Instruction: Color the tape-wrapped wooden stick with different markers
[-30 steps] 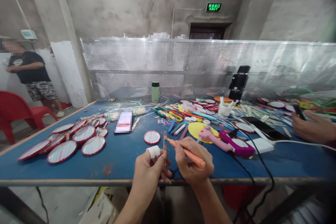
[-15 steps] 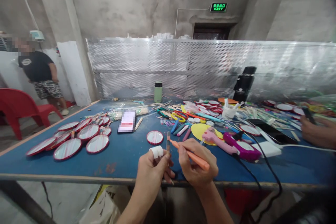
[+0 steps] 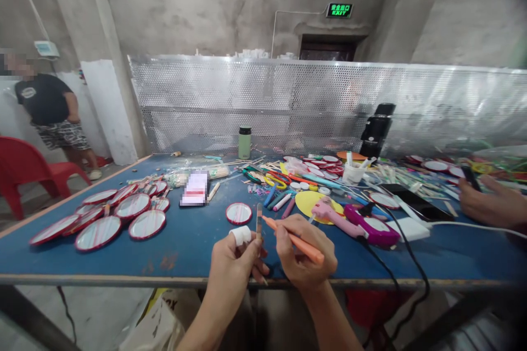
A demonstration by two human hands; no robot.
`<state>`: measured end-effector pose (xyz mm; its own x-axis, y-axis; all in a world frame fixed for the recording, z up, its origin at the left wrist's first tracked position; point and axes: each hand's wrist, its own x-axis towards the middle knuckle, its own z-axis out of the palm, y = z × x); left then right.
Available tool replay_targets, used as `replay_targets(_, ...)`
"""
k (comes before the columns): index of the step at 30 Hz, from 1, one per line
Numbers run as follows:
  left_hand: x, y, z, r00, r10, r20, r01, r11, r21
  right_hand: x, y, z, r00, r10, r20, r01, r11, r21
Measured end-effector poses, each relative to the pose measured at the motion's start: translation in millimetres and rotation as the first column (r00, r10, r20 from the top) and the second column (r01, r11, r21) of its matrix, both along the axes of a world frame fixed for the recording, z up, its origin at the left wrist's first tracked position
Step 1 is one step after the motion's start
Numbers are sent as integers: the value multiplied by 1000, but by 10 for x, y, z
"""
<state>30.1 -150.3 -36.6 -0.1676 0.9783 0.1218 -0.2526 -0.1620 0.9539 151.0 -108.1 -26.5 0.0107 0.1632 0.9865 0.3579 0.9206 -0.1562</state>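
Observation:
My left hand (image 3: 235, 262) is closed on a thin wooden craft stick (image 3: 259, 220) that stands nearly upright over the near edge of the blue table (image 3: 189, 241). White tape wraps its forefinger (image 3: 240, 235). My right hand (image 3: 303, 254) grips an orange marker (image 3: 293, 239) like a pen, its tip touching the stick near the top. A small red-rimmed round disc (image 3: 238, 213) lies on the table just beyond both hands.
Several red-rimmed discs (image 3: 123, 214) lie at the left. A pink glue gun (image 3: 334, 215), a purple one (image 3: 370, 228), black cables, markers, scissors, a white cup (image 3: 353, 172) and a green flask (image 3: 244, 143) crowd the middle. Another person's hand (image 3: 488, 203) rests at the right. A person stands by a red chair (image 3: 24, 169).
My hands keep the same hold on the stick and marker. The view swung slightly right, then back left. The person at the left has shifted a little.

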Motion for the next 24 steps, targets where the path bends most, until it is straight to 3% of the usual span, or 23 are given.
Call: replay_targets(24,-6,8,-5,1000,-7,-6,7,1000,-1,9,6,-5,1000,-15,23,15,1000,-3)
